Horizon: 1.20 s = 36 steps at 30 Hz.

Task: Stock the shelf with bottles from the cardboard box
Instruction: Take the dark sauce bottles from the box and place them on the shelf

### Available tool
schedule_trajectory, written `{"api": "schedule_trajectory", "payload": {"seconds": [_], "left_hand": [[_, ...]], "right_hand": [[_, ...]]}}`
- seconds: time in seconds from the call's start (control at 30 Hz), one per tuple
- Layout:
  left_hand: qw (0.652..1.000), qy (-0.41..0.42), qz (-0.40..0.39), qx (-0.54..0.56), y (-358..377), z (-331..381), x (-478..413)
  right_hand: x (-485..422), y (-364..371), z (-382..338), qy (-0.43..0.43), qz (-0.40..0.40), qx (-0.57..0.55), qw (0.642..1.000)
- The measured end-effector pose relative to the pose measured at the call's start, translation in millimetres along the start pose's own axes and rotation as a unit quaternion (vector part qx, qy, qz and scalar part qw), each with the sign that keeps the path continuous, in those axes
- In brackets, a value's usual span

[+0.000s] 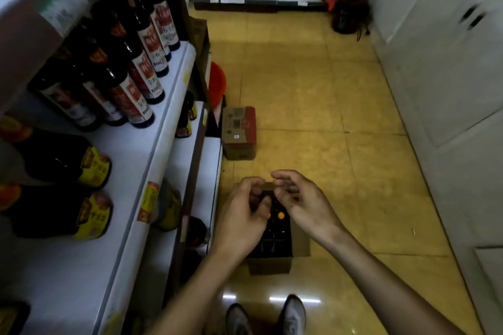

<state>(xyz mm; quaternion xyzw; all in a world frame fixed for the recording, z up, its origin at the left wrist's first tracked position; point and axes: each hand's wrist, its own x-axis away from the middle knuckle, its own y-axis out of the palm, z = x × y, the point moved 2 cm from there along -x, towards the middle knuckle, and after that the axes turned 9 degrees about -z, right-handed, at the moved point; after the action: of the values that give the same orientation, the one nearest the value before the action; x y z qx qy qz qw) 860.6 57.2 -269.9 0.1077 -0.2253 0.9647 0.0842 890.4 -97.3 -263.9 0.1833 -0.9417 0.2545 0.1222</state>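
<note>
Running along the person's left, the white shelf [152,144] carries dark red-labelled bottles [136,100]. Beside it on the floor [326,90] stands the open cardboard box [269,266], holding orange-capped bottles [281,215]. The left hand [239,215] and right hand [302,198] hover above, fingers curled at the far flap [268,187]; an actual grip cannot be confirmed.

Glossy yellow tiled floor [313,90], white cabinets [449,62] on the right, dim light.
</note>
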Motion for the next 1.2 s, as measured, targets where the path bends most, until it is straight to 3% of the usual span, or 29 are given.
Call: {"api": "schedule_trajectory", "payload": {"seconds": [0.23, 0.63, 0.9, 1.03, 1.2], "left_hand": [[0.998, -0.06, -0.016, -0.009, 33, -61, -18], [0.988, -0.144, -0.042, 0.028, 144, -241, -81], [0.983, -0.152, -0.095, -0.025, 225, -387, -147], [0.974, -0.161, -0.154, -0.046, 251, -451, -179], [0.98, -0.112, -0.152, -0.066, 275, -502, -208]], "right_hand": [[-27, 26, 74, 0.047, -0.014, -0.037, 0.998], [-109, 101, 274, 0.1, -0.053, -0.043, 0.993], [-172, 158, 415, 0.08, -0.041, -0.038, 0.995], [-203, 178, 477, 0.053, -0.039, 0.01, 0.998], [-232, 199, 526, 0.001, -0.043, 0.09, 0.995]]}}
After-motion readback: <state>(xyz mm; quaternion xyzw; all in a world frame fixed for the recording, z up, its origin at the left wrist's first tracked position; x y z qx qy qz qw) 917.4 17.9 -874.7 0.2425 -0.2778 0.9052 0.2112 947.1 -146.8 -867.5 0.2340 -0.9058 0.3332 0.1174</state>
